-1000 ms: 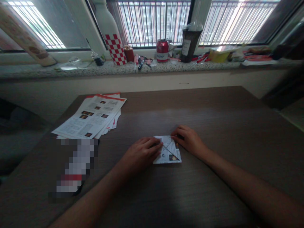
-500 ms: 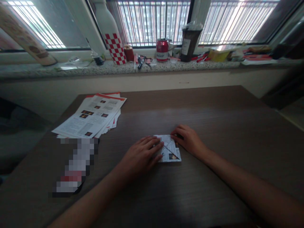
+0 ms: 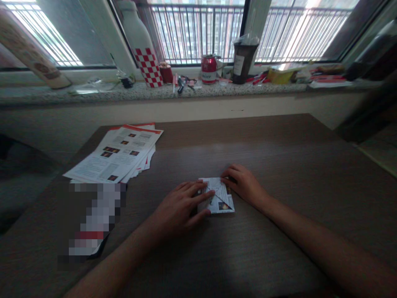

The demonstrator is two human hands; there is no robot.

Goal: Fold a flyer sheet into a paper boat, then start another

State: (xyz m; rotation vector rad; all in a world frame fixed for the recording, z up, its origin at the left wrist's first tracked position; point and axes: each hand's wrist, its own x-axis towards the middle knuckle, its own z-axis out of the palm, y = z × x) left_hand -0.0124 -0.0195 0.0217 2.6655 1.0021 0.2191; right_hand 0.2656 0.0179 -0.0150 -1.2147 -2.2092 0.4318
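Note:
A small square of folded printed paper (image 3: pixel 222 198) lies flat on the dark wooden table (image 3: pixel 269 248), with a diagonal fold edge running down to its lower right corner. My left hand (image 3: pixel 180 207) rests over its left side, fingers stretched out and spread, the fingertips touching the sheet. At the upper right corner, my right hand (image 3: pixel 245 182) has its thumb and fingers closed together on the paper's edge. Part of the paper's left side is hidden under my left fingers.
Printed sheets (image 3: pixel 114 153) lie in a stack at the table's back left; a blurred-out object (image 3: pixel 96 223) is in front of them. Along the granite sill (image 3: pixel 204 93) stand a checkered white bottle (image 3: pixel 145 62), a red can (image 3: pixel 209 70) and a dark cup (image 3: pixel 243 62).
My left fingers have spread a little more, the index finger reaching farther across the paper. My right hand stays at the upper right corner. The whole view has shifted slightly.

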